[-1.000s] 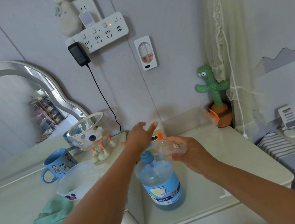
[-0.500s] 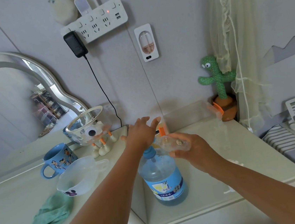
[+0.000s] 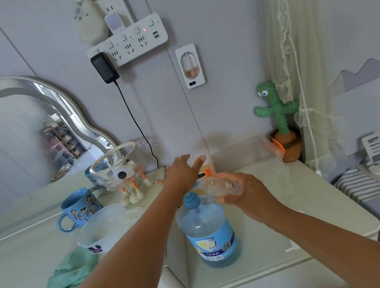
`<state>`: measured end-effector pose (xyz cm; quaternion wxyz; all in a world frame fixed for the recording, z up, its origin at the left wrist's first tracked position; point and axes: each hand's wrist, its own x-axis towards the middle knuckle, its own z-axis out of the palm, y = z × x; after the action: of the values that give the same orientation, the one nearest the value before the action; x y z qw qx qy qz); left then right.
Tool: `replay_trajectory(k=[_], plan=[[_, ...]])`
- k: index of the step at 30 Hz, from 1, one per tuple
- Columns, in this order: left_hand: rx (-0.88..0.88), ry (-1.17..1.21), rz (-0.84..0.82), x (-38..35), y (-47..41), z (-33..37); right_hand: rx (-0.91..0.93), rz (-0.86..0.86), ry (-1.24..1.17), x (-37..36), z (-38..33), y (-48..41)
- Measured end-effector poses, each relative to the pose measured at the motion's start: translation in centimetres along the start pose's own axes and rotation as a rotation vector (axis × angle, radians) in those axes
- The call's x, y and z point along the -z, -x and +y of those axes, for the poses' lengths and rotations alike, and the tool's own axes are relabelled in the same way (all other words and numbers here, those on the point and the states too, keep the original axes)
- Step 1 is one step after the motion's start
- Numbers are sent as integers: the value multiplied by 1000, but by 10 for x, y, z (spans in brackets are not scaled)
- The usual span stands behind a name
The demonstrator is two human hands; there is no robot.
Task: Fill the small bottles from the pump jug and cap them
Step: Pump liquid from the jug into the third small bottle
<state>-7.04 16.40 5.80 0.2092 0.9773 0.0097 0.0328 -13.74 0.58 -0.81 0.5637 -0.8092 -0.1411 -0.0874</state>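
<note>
A big clear jug [image 3: 210, 234] of blue liquid with a blue pump head stands on the white cabinet top [image 3: 275, 219]. My left hand [image 3: 182, 172] lies flat, fingers straight, on top of the pump. My right hand [image 3: 242, 194] grips a small clear bottle [image 3: 222, 185], tilted with its mouth toward the pump spout. An orange cap [image 3: 208, 172] hangs at the bottle's neck. The spout itself is hidden under my left hand.
A clear box [image 3: 237, 152] with an orange clip [image 3: 278, 146] and a green cactus toy [image 3: 278, 115] stand at the back wall. On the left are a blue mug [image 3: 79, 208], a white bowl [image 3: 102, 232], a green cloth [image 3: 66, 274] and a glass bowl on duck feet [image 3: 116, 168].
Both hands stay at the pump and the bottle. My left hand has sunk slightly on the pump head. The camera view has shifted a little.
</note>
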Motion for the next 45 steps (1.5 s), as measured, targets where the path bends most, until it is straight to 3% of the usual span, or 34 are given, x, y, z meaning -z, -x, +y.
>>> replay_trajectory(k=[18, 23, 34, 45], plan=[[-4, -69, -56, -12, -9, -3, -58, -14, -129, -8, 16, 0], [5, 27, -8, 0, -4, 0, -35, -15, -88, -3, 6, -3], [-1, -9, -27, -5, -11, -4, 6, -6, -39, -6, 12, -5], [18, 45, -29, -13, -14, -6, -66, 6, -72, -8, 16, -1]])
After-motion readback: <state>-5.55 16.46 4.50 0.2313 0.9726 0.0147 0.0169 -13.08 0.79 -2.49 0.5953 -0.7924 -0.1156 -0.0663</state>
